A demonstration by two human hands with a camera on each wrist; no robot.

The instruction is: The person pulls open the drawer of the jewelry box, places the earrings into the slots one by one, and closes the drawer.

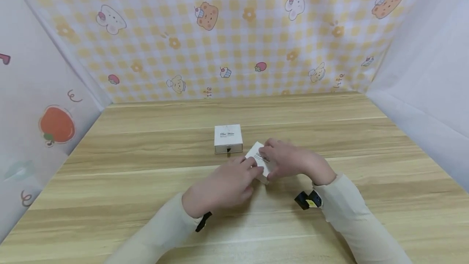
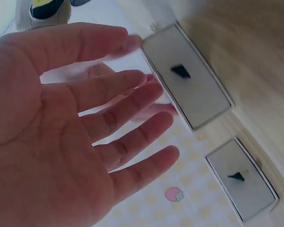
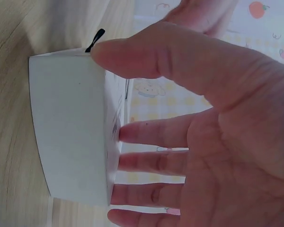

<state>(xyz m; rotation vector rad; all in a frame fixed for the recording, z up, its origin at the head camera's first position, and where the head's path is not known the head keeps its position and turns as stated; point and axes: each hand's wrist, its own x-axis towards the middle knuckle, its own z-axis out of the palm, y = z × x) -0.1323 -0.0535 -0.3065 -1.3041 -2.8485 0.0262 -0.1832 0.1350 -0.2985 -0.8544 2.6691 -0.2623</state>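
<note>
A small white drawer box point(image 1: 266, 166) with dark script lettering on top sits turned at an angle on the table. Its front face shows a black ribbon pull point(image 2: 180, 71) in the left wrist view. My left hand point(image 1: 229, 180) reaches over the front end, thumb tip at a corner and fingers relaxed by the top edge. From the right, my right hand point(image 1: 287, 158) rests its straight fingertips on the lid, with the thumb on the front edge beside the ribbon. A second matching white box point(image 1: 229, 135) stands behind, to the left, its ribbon front facing me.
The wood-grain table point(image 1: 146, 154) extends on every side of the boxes. A yellow checked curtain point(image 1: 234, 44) hangs along its back edge, and white cloth point(image 1: 29, 84) stands at the sides. Black wrist straps point(image 1: 308, 200) are at both cuffs.
</note>
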